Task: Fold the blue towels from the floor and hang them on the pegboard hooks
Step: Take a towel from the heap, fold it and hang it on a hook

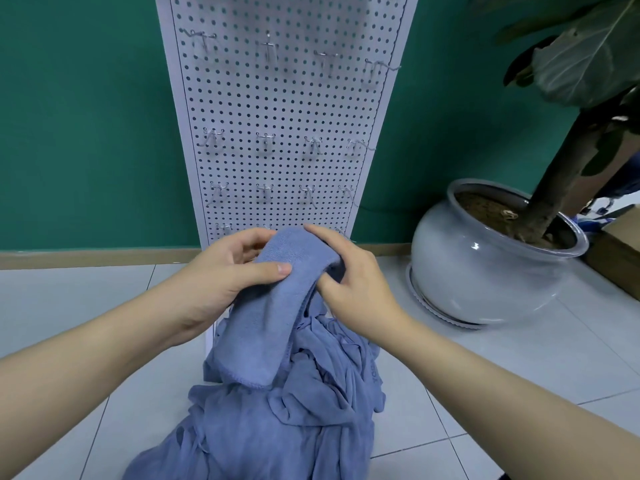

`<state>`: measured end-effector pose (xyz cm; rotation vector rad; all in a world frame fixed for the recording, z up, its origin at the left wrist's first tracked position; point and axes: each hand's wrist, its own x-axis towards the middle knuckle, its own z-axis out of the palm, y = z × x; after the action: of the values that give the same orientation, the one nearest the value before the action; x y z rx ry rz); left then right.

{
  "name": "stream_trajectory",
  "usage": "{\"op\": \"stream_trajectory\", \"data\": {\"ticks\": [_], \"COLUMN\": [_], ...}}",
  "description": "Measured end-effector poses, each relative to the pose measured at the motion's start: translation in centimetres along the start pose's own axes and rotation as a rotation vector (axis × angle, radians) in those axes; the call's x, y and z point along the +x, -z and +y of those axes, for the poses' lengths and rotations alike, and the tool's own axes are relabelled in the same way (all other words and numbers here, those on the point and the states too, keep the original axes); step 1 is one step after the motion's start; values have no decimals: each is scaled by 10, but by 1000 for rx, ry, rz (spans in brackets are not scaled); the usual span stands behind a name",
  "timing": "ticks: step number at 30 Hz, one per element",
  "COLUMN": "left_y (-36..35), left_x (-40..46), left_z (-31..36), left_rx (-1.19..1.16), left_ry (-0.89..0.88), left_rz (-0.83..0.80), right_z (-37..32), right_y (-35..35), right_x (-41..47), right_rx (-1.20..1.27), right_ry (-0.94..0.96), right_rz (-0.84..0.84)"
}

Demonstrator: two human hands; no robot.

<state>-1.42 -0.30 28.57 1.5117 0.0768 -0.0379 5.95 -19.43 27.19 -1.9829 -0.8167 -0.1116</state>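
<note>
A folded towel is held over the heap, low in front of the board.

The crumpled heap of blue cloth towels [277, 420] lies on the floor; above it the left hand [221, 271] and right hand [349, 282] both grip the folded blue terry towel [277, 306]. If one grip loosens, the fold may open before reaching the wire hooks [266, 194] on the white perforated pegboard [284, 105].

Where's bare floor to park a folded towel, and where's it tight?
Free: tiled floor left of the towel pile, bounded by the baseboard and the left forearm; also tiles between pile and plant pot. Crowded: the pegboard foot, where both hands grip the raised blue towel.
</note>
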Motion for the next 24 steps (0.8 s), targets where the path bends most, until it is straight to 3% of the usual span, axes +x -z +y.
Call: {"op": "stream_trajectory", "data": {"ticks": [3,5,8,11,15,20,24], "left_y": [-2,-6,-14,-24,-44,-50,-58], "left_x": [0,0,-3,-11,-3,27,45], "left_z": [1,2,5,10,27,64,98], "left_rx": [13,93,387,675,849,900,817], "left_ry": [-29,-94,-332,-487,-404,-451,-567], "left_rz": [29,183,412,356,287,223,323], "right_z": [-6,-9,-9,-13,-25,-40,-60], "right_y": [1,1,2,5,9,35,62], "right_x": [2,3,7,13,21,48,76], "right_rx": [42,70,60,110,261,400,444], "right_ry": [-33,-60,-98,-153,-225,-296,-256], "right_rz": [64,93,153,213,282,376,403]}}
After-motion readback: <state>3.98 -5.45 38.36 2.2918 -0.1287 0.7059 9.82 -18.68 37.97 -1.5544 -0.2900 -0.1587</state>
